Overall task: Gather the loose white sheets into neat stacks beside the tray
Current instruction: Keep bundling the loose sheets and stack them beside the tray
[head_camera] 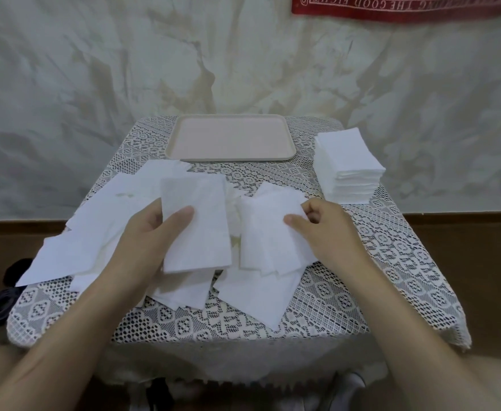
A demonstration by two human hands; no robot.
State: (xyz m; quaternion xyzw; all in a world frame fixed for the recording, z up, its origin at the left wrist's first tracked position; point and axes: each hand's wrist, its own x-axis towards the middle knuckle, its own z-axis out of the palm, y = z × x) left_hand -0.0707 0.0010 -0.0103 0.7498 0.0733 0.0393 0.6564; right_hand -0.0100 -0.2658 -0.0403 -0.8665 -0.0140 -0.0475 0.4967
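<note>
In the head view, the left hand (pixel 151 229) is in the middle of the frame. It holds a flat bunch of white paper sheets (pixel 197 223), with the thumb on top. Just to the right, the right hand (pixel 329 229) pinches a fanned bunch of white sheets (pixel 270 232) with curled fingers. More loose white sheets (pixel 95 226) lie at the middle left on the white lace tablecloth (pixel 391 262). The pale pink flat tray (pixel 231 137) sits at the upper middle. A tall neat stack of white sheets (pixel 350 164) stands just to its right.

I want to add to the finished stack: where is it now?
Head view: the neat stack sits right of the pink tray, beyond the right hand.
</note>
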